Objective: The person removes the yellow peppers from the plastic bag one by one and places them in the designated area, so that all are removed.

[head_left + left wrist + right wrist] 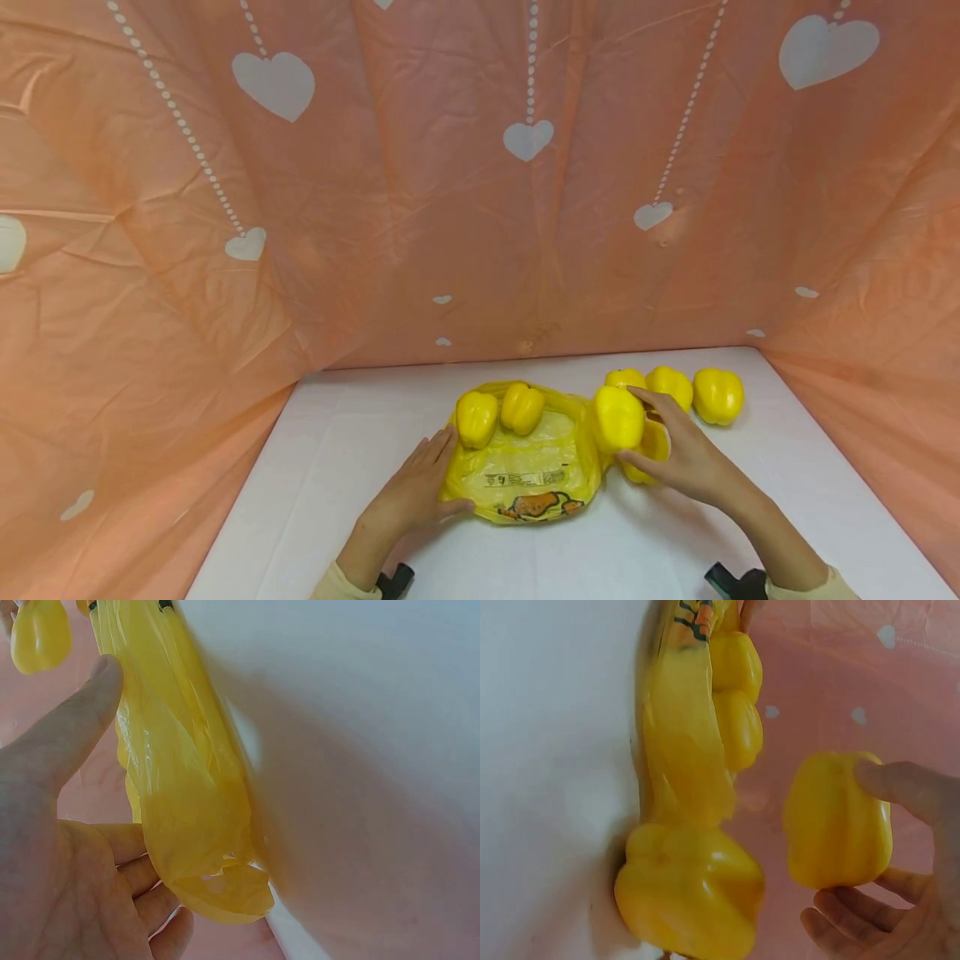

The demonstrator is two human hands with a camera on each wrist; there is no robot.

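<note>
A yellow plastic bag (517, 500) lies spread on the white table, its mouth turned up in a wide ring. Two yellow bell peppers (477, 419) sit inside at its far left. My left hand (420, 483) rests against the bag's left side with fingers extended; its thumb (82, 712) touches the bag. Between thumb and fingers, my right hand (686, 454) holds another yellow bell pepper (838, 821) up beside the bag's right rim. Beneath it, partly hidden, a further bell pepper (690, 892) stands on the table just outside the bag.
At the back right of the white table (330, 442), three more yellow bell peppers (718, 397) stand in a row, one partly hidden behind the held pepper. A peach-coloured curtain with white hearts (480, 250) surrounds the table at the back and sides.
</note>
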